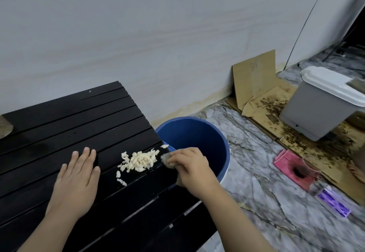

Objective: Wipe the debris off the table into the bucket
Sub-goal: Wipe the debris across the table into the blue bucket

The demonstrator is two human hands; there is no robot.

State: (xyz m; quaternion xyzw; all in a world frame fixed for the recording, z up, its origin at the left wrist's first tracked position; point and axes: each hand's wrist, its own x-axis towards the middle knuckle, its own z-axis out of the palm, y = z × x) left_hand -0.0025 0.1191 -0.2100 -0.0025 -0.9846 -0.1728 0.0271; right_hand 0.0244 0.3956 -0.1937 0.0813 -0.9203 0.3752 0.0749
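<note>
A pile of pale, cream-coloured debris lies near the right edge of the black slatted table. My right hand grips a grey-brown cloth at the table's right edge, just right of the pile. A blue bucket stands on the floor against that edge, its open mouth directly behind my right hand. My left hand rests flat on the table, fingers straight, left of the pile. A few loose bits lie below the pile and one small crumb sits near the far edge.
A grey bin with a white lid stands on stained cardboard at the right. A pink item and a purple packet lie on the marbled floor. A white wall runs behind the table.
</note>
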